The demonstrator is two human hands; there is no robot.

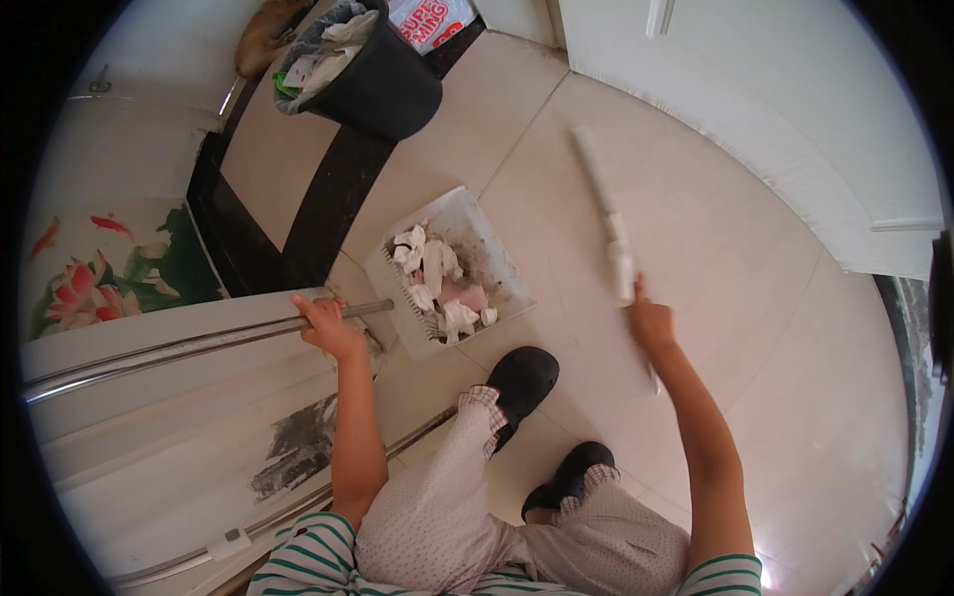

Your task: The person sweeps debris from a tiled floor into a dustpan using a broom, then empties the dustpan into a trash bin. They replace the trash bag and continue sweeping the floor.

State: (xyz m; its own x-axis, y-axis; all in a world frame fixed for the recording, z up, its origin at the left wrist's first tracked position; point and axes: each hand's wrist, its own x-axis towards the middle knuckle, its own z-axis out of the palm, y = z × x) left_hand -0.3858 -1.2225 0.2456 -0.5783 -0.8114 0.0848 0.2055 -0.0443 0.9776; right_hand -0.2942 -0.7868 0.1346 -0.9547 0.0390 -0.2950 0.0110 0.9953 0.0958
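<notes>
My left hand is closed around the metal handle of a long-handled dustpan. The pale plastic dustpan rests on the tiled floor, holding crumpled white tissues, a pink scrap and dark dirt. A row of comb-like teeth runs along its inner edge near the handle. My right hand grips a long, narrow whitish tool to the right of the dustpan. It is motion-blurred, so its exact kind is unclear; a thin end shows below the hand.
A black bin lined with a bag and filled with paper waste stands beyond the dustpan. Behind it are a printed plastic bag and a brown dog. A white door borders the upper right. My black clogs are near the dustpan.
</notes>
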